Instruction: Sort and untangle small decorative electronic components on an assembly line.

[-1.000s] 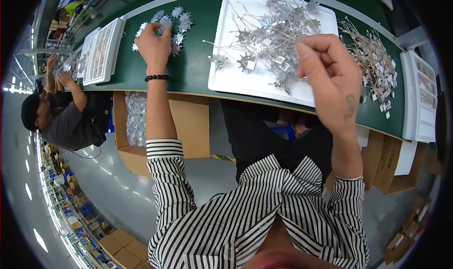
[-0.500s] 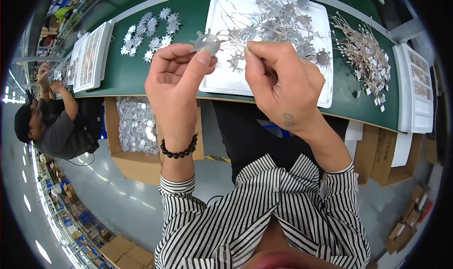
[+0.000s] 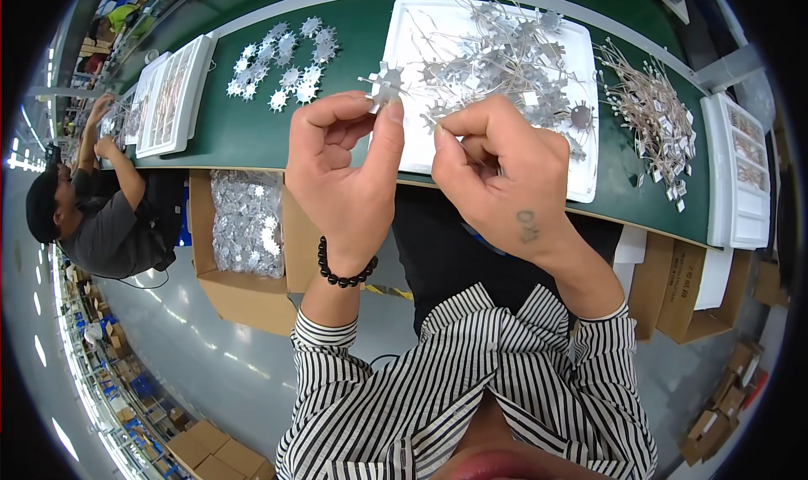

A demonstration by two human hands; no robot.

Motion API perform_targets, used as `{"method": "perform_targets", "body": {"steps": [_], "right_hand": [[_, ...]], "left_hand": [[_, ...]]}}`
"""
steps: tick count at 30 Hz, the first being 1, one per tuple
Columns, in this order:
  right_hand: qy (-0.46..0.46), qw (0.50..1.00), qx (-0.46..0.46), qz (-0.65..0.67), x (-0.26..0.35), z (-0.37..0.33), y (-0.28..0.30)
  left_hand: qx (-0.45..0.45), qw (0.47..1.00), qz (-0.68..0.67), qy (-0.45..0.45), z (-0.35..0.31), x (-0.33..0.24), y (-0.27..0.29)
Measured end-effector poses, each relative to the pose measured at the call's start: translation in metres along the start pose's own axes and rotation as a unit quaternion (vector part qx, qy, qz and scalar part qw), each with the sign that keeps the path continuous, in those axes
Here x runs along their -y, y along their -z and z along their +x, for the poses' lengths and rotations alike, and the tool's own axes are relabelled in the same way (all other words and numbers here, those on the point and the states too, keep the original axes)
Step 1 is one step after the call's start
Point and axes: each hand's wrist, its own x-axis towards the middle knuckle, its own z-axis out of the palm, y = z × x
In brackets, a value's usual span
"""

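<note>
My left hand (image 3: 347, 173) pinches a silvery toothed metal disc (image 3: 386, 82) between thumb and forefinger, above the near left edge of a white tray (image 3: 581, 187). To its right, my right hand (image 3: 509, 164) has thumb and forefinger pressed together on what looks like a thin wire; its far end is hidden by the fingers. A heap of similar toothed discs with pale wires (image 3: 513, 59) fills much of the tray beyond my hands. More toothed discs (image 3: 290, 78) lie in a loose cluster on the green table at the left.
A bundle of wires with white tags (image 3: 661, 122) lies right of the tray. White compartment trays stand at the far left (image 3: 172, 101) and far right (image 3: 741, 173). Below the table edge sits a carton (image 3: 244, 291) with bagged discs. A co-worker (image 3: 101, 219) sits at the left.
My left hand has come right, nearer my right hand, and the disc in it has turned and tilted. My right hand keeps its pinch, its back rolled more into view.
</note>
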Motion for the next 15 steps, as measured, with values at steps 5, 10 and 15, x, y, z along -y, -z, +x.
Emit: {"method": "perform_targets", "body": {"steps": [5, 10, 15], "right_hand": [[-0.075, 0.993, 0.033, 0.09, 0.004, 0.001, 0.004], [-0.131, 0.982, 0.044, 0.129, 0.006, 0.003, 0.009], [-0.141, 0.976, 0.035, 0.16, 0.006, 0.003, 0.009]], "left_hand": [[-0.008, 0.996, 0.044, -0.08, 0.001, 0.01, 0.0], [-0.003, 0.991, 0.057, -0.121, 0.001, 0.015, -0.002], [0.012, 0.989, 0.07, -0.133, 0.0, 0.019, -0.003]]}}
